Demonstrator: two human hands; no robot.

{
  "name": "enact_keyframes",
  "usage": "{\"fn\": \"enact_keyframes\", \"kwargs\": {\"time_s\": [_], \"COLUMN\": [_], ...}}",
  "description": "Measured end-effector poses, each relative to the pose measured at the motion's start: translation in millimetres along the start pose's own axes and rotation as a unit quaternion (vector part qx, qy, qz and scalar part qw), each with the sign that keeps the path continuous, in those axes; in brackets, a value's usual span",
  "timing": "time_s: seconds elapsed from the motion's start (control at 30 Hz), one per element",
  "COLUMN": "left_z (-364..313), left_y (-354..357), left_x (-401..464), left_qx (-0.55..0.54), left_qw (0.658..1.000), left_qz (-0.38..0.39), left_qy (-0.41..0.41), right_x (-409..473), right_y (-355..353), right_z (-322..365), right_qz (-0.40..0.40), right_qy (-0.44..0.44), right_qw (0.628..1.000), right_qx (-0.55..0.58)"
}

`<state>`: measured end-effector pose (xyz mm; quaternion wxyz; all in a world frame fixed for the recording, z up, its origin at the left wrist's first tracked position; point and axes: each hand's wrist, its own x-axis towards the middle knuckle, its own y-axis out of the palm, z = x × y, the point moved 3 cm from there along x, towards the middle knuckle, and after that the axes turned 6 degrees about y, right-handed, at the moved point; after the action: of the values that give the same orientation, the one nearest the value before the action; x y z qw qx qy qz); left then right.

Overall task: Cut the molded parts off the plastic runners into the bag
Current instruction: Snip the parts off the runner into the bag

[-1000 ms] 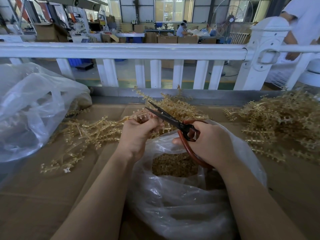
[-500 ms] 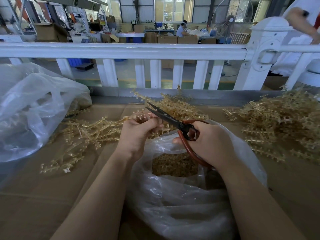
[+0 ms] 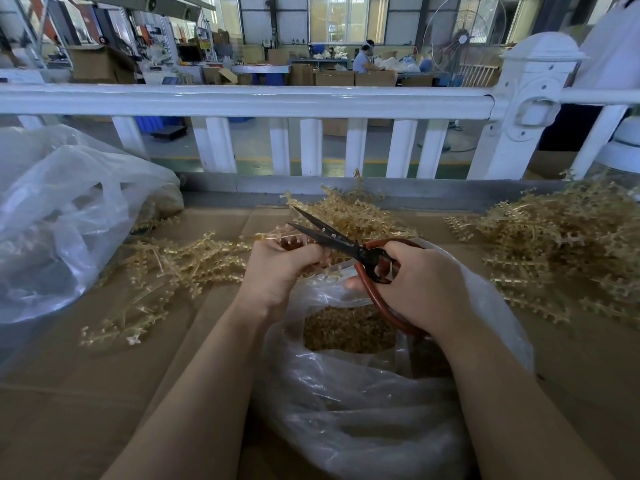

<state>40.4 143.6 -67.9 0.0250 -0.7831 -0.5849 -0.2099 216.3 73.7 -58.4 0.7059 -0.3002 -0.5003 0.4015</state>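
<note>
Left hand (image 3: pixel 277 271) pinches one runner (image 3: pixel 273 237) over bag (image 3: pixel 346 410); fingertips hidden. Right hand (image 3: pixel 422 282) grips one scissors (image 3: pixel 332 237), blades apart, handle partly hidden. Cut parts (image 3: pixel 346 329) in bag uncountable. Two bags; second bag (image 3: pixel 62 216) cropped left.

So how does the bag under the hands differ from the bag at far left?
The near bag stands open at the top, with cut parts showing inside; the left bag lies slumped and crumpled, with no opening in view. The near bag sits between the forearms, the left bag beside the railing. Both are clear plastic on cardboard.
</note>
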Motion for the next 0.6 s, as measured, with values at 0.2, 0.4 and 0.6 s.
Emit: {"fn": "enact_keyframes", "kwargs": {"time_s": [0.2, 0.4, 0.6], "left_z": [-0.3, -1.4, -1.8], "left_y": [-0.5, 0.9, 0.9], "left_x": [-0.3, -1.3, -0.8], "left_qx": [0.006, 0.01, 0.004], "left_qw": [1.0, 1.0, 1.0], "left_qz": [0.006, 0.012, 0.014], "left_qy": [0.003, 0.005, 0.006], "right_x": [1.3, 1.3, 1.6], "right_y": [2.3, 4.0, 7.8], "right_z": [-1.3, -1.9, -6.4], "right_qz": [0.016, 0.021, 0.016], "right_qy": [0.001, 0.003, 0.004], "right_qw": [1.0, 1.0, 1.0], "right_qx": [-0.014, -0.007, 0.016]}}
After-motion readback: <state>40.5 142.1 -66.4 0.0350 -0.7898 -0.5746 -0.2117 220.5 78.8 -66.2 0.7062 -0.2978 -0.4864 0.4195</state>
